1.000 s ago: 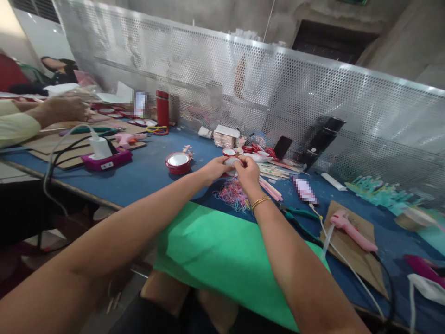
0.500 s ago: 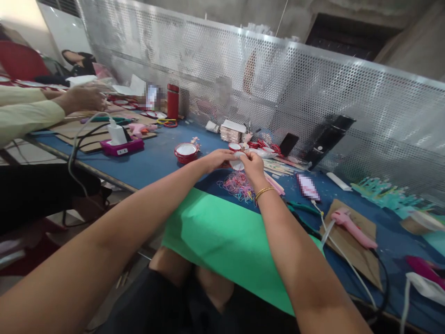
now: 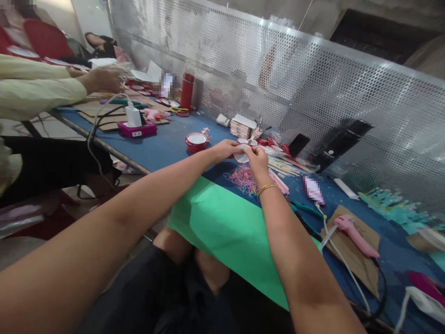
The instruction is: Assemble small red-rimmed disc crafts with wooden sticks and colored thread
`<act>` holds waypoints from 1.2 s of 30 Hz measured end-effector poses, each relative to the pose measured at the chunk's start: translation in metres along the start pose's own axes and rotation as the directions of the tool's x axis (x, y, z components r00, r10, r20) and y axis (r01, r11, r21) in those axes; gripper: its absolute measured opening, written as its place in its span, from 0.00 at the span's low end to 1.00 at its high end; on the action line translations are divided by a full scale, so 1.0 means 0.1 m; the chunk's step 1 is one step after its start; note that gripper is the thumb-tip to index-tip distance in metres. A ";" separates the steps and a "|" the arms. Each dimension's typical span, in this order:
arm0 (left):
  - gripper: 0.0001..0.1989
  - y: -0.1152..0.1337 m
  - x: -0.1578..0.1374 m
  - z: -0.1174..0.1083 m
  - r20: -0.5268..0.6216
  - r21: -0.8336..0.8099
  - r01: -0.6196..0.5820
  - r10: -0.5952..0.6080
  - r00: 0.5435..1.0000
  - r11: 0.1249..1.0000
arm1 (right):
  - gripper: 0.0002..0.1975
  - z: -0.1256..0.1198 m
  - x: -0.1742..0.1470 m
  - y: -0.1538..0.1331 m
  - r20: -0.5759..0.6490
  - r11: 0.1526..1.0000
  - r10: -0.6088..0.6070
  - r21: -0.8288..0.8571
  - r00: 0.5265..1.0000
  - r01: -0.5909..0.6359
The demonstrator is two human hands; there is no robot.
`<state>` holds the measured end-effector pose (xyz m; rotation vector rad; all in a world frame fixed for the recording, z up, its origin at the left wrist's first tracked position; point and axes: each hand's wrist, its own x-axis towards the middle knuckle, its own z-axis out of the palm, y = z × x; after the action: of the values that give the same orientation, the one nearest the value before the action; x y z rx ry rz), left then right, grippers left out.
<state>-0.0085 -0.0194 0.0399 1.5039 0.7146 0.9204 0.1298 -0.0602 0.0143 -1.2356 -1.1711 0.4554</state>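
Both my hands meet over the blue table, on a small round white disc [image 3: 241,158]. My left hand [image 3: 227,150] pinches its left edge, while the fingers of my right hand [image 3: 257,161] press on its upper right side. Parts of the disc are covered by my fingers. Just below lies a tangled pile of pink and purple strings [image 3: 242,179]. To the left of my hands stands a stack of red-rimmed white discs [image 3: 196,141]. A green sheet [image 3: 222,227] hangs over my lap under my forearms.
A pink glue gun [image 3: 358,237] rests on cardboard [image 3: 370,273] at right, with cables nearby. A purple power strip [image 3: 137,130] and a red flask [image 3: 187,92] stand at left, near a co-worker's hands [image 3: 107,80]. A perforated metal screen [image 3: 215,51] runs behind the table.
The view has shifted, so the table and its things sit slightly further right in the picture. My hands stay together on the white disc.
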 end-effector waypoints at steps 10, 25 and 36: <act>0.06 -0.01 0.02 -0.22 -0.205 0.056 0.082 -0.069 0.976 0.995 | 0.15 -0.14 0.06 0.05 -0.130 1.000 0.021 -0.005 0.991 -0.021; 0.14 -0.10 0.08 -0.33 -0.192 -0.054 0.097 -0.105 0.976 0.994 | 0.12 -0.22 0.07 0.06 -0.192 0.998 0.062 -0.001 0.979 -0.064; 0.16 -0.04 0.01 -0.16 -0.073 0.005 0.029 -0.029 0.997 1.000 | 0.22 0.11 -0.07 -0.10 -0.073 0.979 0.058 0.201 0.996 -0.042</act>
<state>-0.0216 -0.0104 0.0364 1.4681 0.7903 0.9556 0.1146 -0.0641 0.0184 -1.1006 -1.0041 0.5439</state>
